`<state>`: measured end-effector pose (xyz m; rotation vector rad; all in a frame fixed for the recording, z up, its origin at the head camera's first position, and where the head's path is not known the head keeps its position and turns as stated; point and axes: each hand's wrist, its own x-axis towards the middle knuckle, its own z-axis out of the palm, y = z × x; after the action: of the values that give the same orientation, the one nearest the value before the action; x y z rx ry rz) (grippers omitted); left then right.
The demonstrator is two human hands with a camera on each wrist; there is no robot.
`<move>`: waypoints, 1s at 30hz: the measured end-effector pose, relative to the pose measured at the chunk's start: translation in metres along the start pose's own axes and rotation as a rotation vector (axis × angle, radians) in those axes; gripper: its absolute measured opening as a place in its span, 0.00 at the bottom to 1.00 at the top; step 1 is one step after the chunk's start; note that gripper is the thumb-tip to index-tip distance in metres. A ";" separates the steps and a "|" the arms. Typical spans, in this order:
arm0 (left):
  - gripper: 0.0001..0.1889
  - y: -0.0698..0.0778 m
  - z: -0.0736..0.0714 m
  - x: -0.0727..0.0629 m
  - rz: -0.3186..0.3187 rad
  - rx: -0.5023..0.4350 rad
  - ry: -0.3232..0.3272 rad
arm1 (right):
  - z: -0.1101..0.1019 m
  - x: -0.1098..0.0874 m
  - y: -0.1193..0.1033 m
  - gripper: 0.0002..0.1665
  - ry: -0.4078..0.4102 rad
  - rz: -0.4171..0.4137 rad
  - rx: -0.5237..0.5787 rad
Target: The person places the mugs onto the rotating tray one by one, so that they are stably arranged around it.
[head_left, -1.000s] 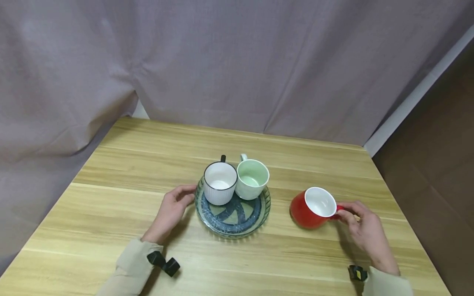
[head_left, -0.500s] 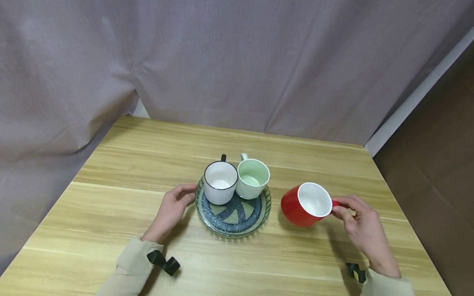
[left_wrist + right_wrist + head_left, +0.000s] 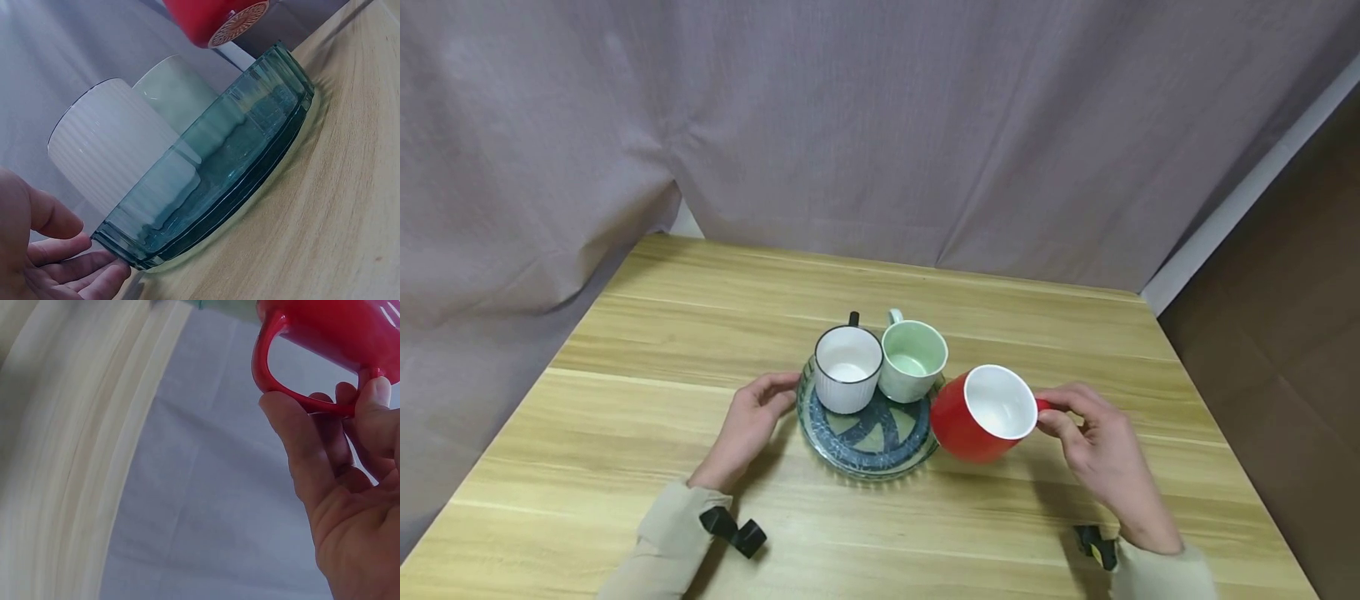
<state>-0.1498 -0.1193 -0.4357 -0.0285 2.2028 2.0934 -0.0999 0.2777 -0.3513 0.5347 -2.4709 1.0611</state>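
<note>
My right hand [image 3: 1097,442] pinches the handle of a red mug [image 3: 966,421] with a white inside. The mug is off the table, tilted, at the right rim of a green glass plate [image 3: 871,458]; its patterned base [image 3: 240,24] shows in the left wrist view. On the plate stand a white ribbed mug [image 3: 846,390] with a dark rim and black handle, and a pale green mug [image 3: 910,379]. My left hand [image 3: 752,425] rests with its fingertips against the plate's left rim, thumb apart from it. In the right wrist view, fingers and thumb hold the red handle [image 3: 262,359].
The wooden table [image 3: 700,300] carries the plate and runs back to a grey curtain [image 3: 865,133]. A brown panel [image 3: 1277,333] stands along the right side. Each wrist wears a black camera mount [image 3: 733,533].
My right hand has lifted the red mug off the table and carried it left to the plate's edge, tilting it further. The left hand and the plate have stayed in place.
</note>
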 end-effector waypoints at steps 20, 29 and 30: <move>0.17 0.001 0.002 0.001 -0.003 0.012 -0.007 | 0.036 0.015 -0.016 0.15 -0.126 -0.042 0.091; 0.17 0.001 0.002 0.000 0.003 -0.004 -0.012 | 0.048 0.018 -0.019 0.13 -0.155 -0.018 0.132; 0.17 0.001 0.002 0.000 0.002 -0.004 -0.013 | 0.049 0.018 -0.019 0.13 -0.158 -0.015 0.135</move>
<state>-0.1500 -0.1169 -0.4345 -0.0128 2.1927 2.0929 -0.1164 0.2252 -0.3622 0.7019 -2.5370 1.2290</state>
